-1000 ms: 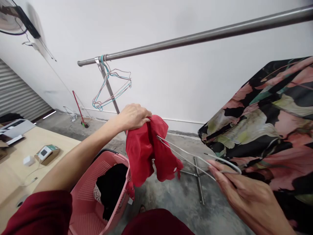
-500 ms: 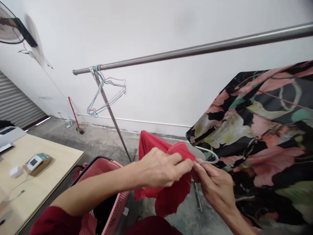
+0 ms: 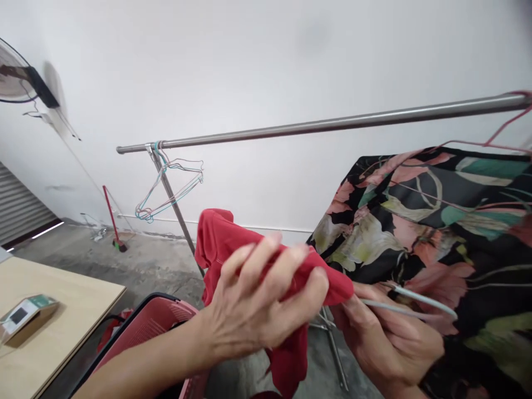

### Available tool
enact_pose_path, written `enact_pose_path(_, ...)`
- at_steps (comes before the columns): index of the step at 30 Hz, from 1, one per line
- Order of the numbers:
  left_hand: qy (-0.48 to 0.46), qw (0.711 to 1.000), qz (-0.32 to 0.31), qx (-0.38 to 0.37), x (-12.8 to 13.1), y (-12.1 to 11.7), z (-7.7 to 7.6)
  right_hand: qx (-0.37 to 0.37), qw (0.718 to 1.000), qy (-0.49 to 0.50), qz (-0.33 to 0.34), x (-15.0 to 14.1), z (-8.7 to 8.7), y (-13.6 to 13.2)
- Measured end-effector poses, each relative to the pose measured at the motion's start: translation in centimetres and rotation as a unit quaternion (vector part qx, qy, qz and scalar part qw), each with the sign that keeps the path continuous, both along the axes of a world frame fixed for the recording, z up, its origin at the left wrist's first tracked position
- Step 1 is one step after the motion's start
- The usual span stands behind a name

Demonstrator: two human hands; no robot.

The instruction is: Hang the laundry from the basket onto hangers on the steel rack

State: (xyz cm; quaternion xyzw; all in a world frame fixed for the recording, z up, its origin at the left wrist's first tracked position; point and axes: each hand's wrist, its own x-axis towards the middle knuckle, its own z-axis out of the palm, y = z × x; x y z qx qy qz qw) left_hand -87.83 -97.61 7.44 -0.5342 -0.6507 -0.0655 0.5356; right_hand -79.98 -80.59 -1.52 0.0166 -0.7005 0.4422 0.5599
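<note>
A red garment (image 3: 226, 238) hangs bunched between my hands in front of the rack. My left hand (image 3: 261, 299) lies over the cloth from the near side, its fingers spread apart and slightly blurred. To the right, my right hand (image 3: 386, 338) is closed around a pale clothes hanger (image 3: 428, 302), with the garment's edge at its thumb and fingertips. A curved end of the hanger sticks out to the right of that hand. The rest of it is hidden by cloth and fingers.
A metal clothes rail (image 3: 266, 132) spans the view, with several thin hangers (image 3: 170, 188) at its left end. A dark floral garment (image 3: 374, 221) hangs at right. A pink laundry basket (image 3: 141, 327) stands below, beside a wooden table (image 3: 78, 293). A broom (image 3: 110, 210) leans by the wall.
My left hand has gone from a closed grip on the red cloth to spread fingers. My right hand and the hanger have shifted right and down in view. The view has tilted up.
</note>
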Motion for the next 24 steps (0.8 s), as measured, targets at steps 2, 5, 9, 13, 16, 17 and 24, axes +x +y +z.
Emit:
enact_pose_path(2, -0.029, 0.999, 0.015, -0.027, -0.7, 0.9, 1.2, 0.026, 0.999, 0.030, 0.006, -0.8, 1.8, -0.2)
enact_pose_path(5, -0.008, 0.998, 0.040, -0.056, -3.3, 1.9, 1.9, 0.089, 0.996, 0.009, 0.010, -2.1, 4.5, 0.4)
enact_pose_path(9, -0.132, 0.989, 0.072, -0.003, -7.4, 1.3, 2.3, 0.129, 0.982, 0.028, -0.136, -2.1, 4.5, 3.4)
enact_pose_path(13, -0.308, 0.947, 0.043, 0.076, -9.2, -0.3, 3.5, -0.066, 0.977, -0.054, -0.194, -1.3, -2.1, 6.4)
enact_pose_path(16, -0.337, 0.937, 0.018, 0.091, -9.1, -0.8, 4.3, -0.166, 0.958, -0.198, -0.121, -2.3, -8.0, 6.2)
enact_pose_path(17, -0.337, 0.937, 0.010, 0.090, -8.9, -0.8, 4.5, -0.186, 0.951, -0.240, -0.064, -2.9, -9.5, 5.6)
enact_pose_path(24, -0.330, 0.942, -0.015, 0.057, -7.6, -0.3, 4.0, -0.229, 0.918, -0.288, 0.145, -7.2, -12.3, -0.8)
